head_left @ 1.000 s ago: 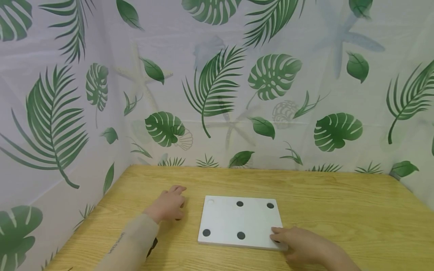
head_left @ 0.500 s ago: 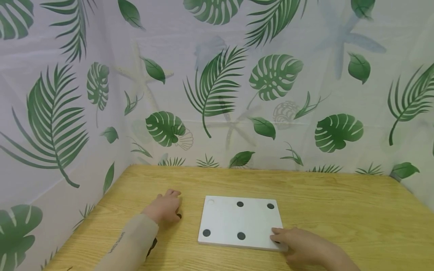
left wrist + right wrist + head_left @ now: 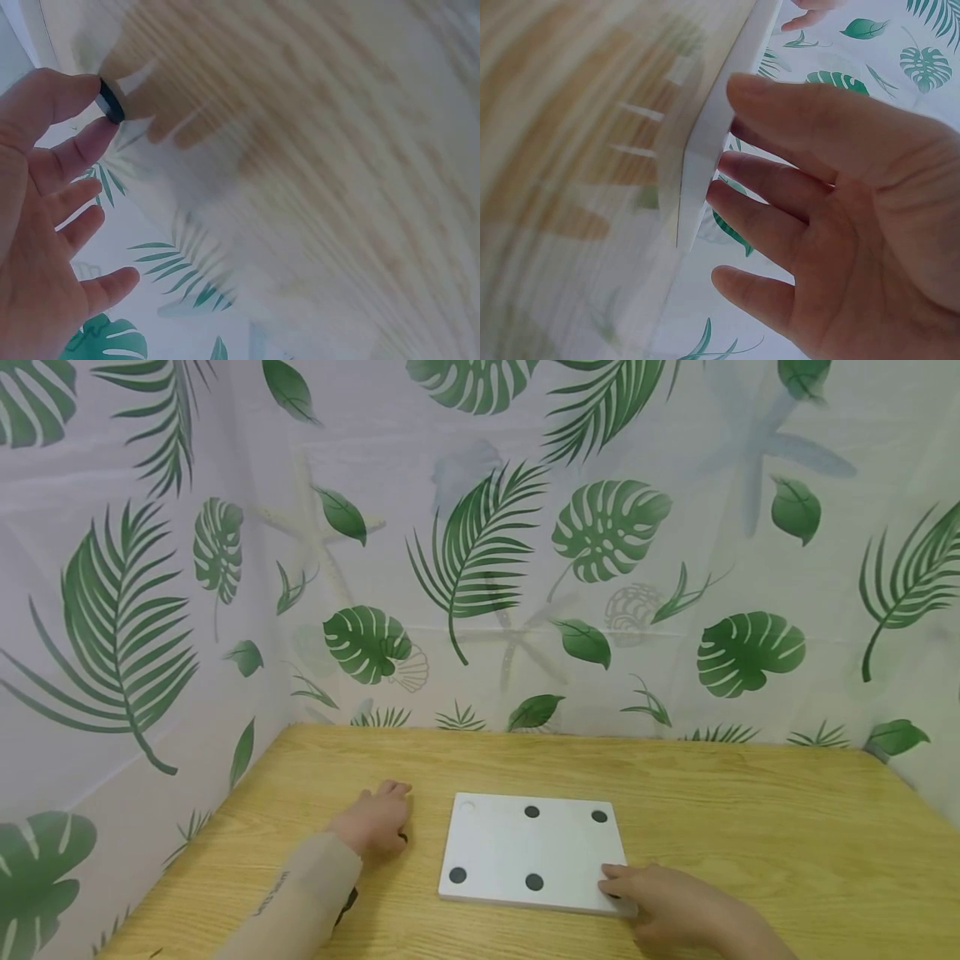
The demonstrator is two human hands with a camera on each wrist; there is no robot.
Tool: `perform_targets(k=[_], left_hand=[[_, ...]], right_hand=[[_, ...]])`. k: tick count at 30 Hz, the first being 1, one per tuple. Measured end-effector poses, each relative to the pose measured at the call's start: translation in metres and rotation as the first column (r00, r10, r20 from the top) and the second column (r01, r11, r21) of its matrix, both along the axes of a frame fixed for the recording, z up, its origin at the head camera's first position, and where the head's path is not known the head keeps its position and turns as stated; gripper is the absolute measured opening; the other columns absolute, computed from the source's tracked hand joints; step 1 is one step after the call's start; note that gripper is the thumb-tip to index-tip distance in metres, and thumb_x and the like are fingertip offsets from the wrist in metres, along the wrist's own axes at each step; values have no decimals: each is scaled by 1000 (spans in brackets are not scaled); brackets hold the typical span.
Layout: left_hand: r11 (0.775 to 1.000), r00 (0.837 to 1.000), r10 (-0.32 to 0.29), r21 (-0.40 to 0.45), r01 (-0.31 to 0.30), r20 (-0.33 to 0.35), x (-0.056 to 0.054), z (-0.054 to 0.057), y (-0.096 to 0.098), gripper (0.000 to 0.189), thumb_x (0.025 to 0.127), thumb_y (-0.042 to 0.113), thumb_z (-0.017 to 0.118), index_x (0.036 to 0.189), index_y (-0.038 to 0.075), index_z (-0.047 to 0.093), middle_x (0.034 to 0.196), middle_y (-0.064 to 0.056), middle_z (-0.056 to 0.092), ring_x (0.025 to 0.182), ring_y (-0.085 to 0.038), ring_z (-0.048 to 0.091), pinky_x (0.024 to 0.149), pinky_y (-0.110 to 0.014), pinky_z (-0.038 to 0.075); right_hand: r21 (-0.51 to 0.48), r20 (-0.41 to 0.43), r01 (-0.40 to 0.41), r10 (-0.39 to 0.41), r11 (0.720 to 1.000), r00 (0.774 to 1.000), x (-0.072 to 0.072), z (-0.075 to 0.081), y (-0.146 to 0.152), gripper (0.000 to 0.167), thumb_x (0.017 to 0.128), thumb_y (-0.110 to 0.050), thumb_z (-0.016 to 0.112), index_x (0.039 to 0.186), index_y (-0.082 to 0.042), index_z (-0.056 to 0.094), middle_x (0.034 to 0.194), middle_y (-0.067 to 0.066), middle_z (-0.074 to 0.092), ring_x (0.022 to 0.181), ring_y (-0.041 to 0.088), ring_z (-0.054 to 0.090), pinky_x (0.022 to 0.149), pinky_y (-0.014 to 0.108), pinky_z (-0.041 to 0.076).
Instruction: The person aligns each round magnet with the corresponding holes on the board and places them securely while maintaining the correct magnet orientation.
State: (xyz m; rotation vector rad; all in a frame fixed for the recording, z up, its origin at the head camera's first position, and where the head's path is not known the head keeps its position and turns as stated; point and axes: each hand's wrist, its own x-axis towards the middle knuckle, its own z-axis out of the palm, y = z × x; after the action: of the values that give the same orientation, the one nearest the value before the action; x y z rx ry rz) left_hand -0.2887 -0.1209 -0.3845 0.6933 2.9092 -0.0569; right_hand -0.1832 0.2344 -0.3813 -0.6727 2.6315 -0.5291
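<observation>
A flat white board (image 3: 517, 847) lies on the table with several black round pads on its face. Its far left corner bears a pale round mark (image 3: 468, 807) and no black pad. My left hand (image 3: 377, 820), just left of the board, pinches a small black disc (image 3: 112, 101) between thumb and index finger; the other fingers are spread. At the near right corner, fingers of my right hand (image 3: 663, 897) rest on the board's top, partly covering a pad there. In the right wrist view, the thumb (image 3: 780, 101) lies along the board's side edge.
The wood-grain table (image 3: 750, 810) carries the board and meets a white curtain (image 3: 480, 693) printed with green leaves at its back and left. A dark band (image 3: 347, 906) shows at the left sleeve's cuff.
My left hand draws back slightly left, then shifts right again, ending a little nearer than at first, disc still pinched. The board and my right hand stay in place.
</observation>
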Motion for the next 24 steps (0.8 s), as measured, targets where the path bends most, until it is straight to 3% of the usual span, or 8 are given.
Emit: perform_targets(k=[11,24], left_hand=[[996,996,-77,51,80,-51,-10,5,20,26,80,17,59,56,14,51,138,-14,31,127,-29,22,97,-56,24],[986,996,-82,139,87,-40,-20,10,45,19,80,16,61,63,15,54,139,-12,29,128,-30,20,98,-55,21]], right_hand=[[6,-4,8,-8,1000,1000,1,2,0,49,71,-3,65,119,-7,57,129,8,47,114,31,43,91,48,36],[19,-8,22,-22,1000,1000,1,1,0,50,71,-4,67,119,-10,57,129,5,47,115,31,43,92,50,34]])
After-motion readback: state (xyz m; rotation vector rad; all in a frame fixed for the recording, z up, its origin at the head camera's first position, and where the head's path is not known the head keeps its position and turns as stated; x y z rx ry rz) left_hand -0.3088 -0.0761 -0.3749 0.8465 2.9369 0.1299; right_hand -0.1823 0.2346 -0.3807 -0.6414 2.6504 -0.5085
